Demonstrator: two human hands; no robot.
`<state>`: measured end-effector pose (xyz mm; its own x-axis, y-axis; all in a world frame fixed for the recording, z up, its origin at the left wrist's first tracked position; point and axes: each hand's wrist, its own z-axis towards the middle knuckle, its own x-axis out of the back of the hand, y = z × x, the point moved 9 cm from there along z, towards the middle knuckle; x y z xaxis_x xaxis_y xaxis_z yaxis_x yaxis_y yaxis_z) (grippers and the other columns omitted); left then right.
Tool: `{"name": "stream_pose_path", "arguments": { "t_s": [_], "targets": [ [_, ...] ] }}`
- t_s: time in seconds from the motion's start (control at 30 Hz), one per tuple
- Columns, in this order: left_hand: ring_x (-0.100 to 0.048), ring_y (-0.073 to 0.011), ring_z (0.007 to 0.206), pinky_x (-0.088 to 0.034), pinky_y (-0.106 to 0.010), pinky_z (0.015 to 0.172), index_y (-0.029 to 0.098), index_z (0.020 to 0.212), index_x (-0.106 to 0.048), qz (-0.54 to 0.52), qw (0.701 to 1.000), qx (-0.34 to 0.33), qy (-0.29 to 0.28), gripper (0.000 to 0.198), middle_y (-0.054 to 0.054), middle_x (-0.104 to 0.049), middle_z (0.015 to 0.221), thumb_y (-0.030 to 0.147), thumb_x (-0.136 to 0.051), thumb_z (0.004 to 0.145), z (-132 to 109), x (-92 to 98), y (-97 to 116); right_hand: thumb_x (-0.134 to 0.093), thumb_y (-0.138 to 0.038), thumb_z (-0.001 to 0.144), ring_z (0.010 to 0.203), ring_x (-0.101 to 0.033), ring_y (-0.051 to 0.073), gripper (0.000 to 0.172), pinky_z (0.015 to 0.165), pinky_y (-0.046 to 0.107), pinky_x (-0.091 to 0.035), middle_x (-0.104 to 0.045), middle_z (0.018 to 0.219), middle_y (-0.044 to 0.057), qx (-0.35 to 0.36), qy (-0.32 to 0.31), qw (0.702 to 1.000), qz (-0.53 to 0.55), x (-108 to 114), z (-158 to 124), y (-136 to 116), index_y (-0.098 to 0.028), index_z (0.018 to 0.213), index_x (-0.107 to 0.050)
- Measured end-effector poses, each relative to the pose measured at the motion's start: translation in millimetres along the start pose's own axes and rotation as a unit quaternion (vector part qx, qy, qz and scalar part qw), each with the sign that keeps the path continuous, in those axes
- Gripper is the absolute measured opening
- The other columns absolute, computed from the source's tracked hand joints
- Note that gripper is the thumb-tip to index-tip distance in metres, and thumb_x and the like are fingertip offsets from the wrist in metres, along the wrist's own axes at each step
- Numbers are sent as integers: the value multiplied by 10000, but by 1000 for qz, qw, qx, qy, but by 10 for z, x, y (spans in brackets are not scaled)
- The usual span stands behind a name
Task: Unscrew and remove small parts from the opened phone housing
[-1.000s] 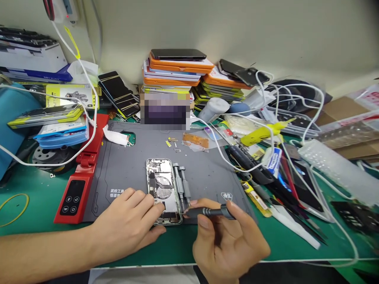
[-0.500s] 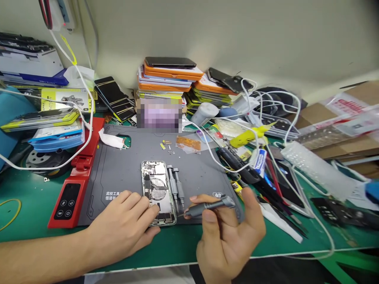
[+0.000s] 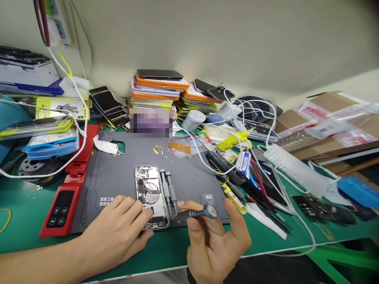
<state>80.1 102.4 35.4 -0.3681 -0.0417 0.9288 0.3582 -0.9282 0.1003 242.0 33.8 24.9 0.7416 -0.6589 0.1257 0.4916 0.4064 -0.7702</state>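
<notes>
An opened smartphone lies on the grey work mat, its inner parts and a round coil showing. My left hand is closed over its lower left side, fingers on the edge and thumb at the bottom. In my right hand is a small grey screwdriver, gripped between thumb and fingers, its cap tilted toward me. Its tip points left at the phone's lower right edge; whether it touches cannot be made out. Two similar screwdrivers lie side by side along the phone's right edge.
Tiny parts and an orange strip lie further up the mat. A red device borders it on the left. Stacked orange cases stand behind. Tools, white cables and a yellow-tipped bottle crowd the right.
The whole view has shifted, so the bench appears further left and a little lower. The screwdriver's cap end has dipped and turned toward me. My left hand keeps its place on the phone.
</notes>
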Motion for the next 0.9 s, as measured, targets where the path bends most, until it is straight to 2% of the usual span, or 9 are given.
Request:
{"name": "stream_pose_path", "arguments": {
  "t_s": [0.07,0.2,0.27,0.33,0.43,0.53,0.63,0.77,0.9],
  "targets": [
    [-536,-259,824,-342,-410,747,174,1151,-632,3,1000,-1,-2,180,-31,-635,929,307,-679,1038,-12,-10,0,-638,-83,1022,885,-799,220,649,743,392,-676,-815,1037,74,0,14,1000,-4,25,19,-4,-295,1597,-426],
    [-529,-257,823,-341,-408,755,175,1151,-637,6,1000,-2,-1,185,-33,-632,930,319,-678,1042,-32,-19,4,-699,-162,1016,734,-691,179,518,694,335,-606,-700,884,-4,-4,109,993,-37,231,131,-15,-264,1482,-497],
    [-528,-257,824,-344,-408,755,173,1150,-640,8,1000,-4,4,190,-33,-630,928,329,-675,1047,-32,-12,9,-774,-230,986,740,-665,157,463,671,281,-560,-652,907,-17,-21,118,989,-90,293,228,13,-254,1379,-529],
    [-532,-257,832,-352,-410,758,170,1147,-644,7,1000,-5,6,192,-34,-634,934,333,-673,1050,-28,-4,15,-807,-316,976,707,-642,142,390,624,250,-513,-630,899,-24,-44,66,984,-159,251,352,77,-248,1274,-566],
    [-533,-256,838,-368,-412,766,170,1137,-650,2,1000,-5,7,183,-30,-636,936,328,-673,1049,-24,7,14,-656,-420,1081,698,-653,169,196,622,284,-496,-667,856,-7,-44,-91,949,-298,11,491,207,-246,1167,-626],
    [-527,-257,832,-378,-415,768,173,1133,-658,5,1000,-1,12,189,-26,-631,926,335,-685,1038,-30,13,5,-505,-459,1141,798,-696,214,257,636,313,-481,-714,921,29,-18,-182,917,-354,-181,535,299,-254,1075,-645],
    [-530,-256,835,-388,-416,769,173,1135,-664,6,1000,1,13,211,-24,-634,932,347,-707,1023,-42,3,5,-461,-498,1152,834,-688,230,346,612,318,-458,-691,954,46,-3,-199,914,-354,-256,542,313,-256,1021,-671],
    [-528,-255,836,-390,-416,763,171,1148,-664,8,1000,3,14,228,-25,-635,942,351,-710,1017,-53,-17,6,-489,-615,1124,856,-682,235,433,624,329,-468,-660,973,56,11,-210,911,-355,-299,513,270,-264,1060,-735],
    [-527,-255,836,-391,-417,762,170,1140,-658,9,1000,2,16,220,-28,-631,948,348,-701,1017,-53,-23,4,-519,-756,1055,782,-634,217,548,623,328,-461,-625,901,33,-36,-207,920,-332,-307,527,296,-258,991,-737]
  ]
}}
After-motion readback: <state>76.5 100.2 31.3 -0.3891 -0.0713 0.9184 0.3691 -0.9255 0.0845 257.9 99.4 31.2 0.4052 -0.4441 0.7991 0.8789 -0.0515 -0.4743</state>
